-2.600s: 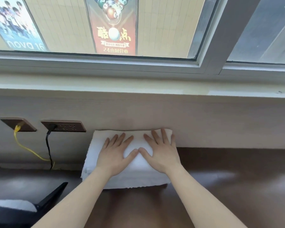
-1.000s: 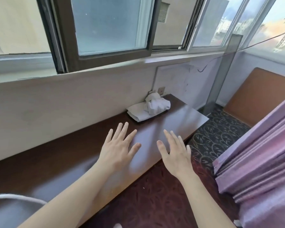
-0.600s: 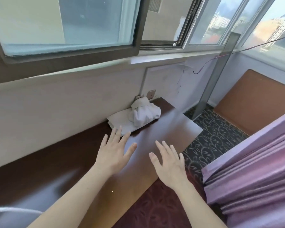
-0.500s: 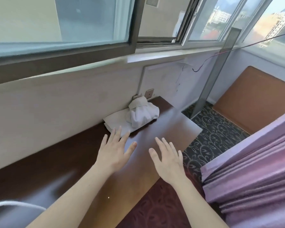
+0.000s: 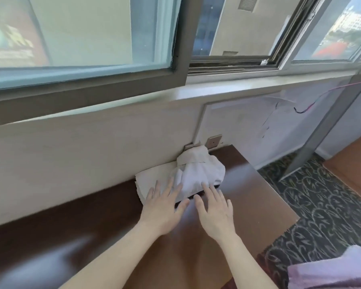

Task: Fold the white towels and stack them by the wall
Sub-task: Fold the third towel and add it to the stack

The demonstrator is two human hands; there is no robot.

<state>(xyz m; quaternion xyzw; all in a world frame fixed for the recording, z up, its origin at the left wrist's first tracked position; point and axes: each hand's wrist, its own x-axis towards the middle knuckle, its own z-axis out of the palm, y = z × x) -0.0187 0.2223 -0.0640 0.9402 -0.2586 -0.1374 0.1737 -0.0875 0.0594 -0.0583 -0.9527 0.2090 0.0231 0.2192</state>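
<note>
A crumpled white towel point(image 5: 198, 170) lies bunched up against the wall at the far right end of the dark brown counter point(image 5: 92, 232). Under it lies a flatter white towel point(image 5: 152, 177), spread toward the left. My left hand point(image 5: 162, 207) is open, fingers spread, its fingertips at the front edge of the flat towel. My right hand point(image 5: 214, 209) is open too, palm down, its fingertips just short of the crumpled towel. Neither hand holds anything.
The counter ends just right of the towels, above patterned carpet point(image 5: 321, 205). A wall plate point(image 5: 214, 140) sits behind the towels. A grey post point(image 5: 313, 130) stands at the right, and purple fabric point(image 5: 331, 272) fills the lower right corner. Windows run above the sill.
My hands left the folded towel by the sockets and the view swung right along the counter. Both open hands have since moved forward to the unfolded towels at the counter's end.
</note>
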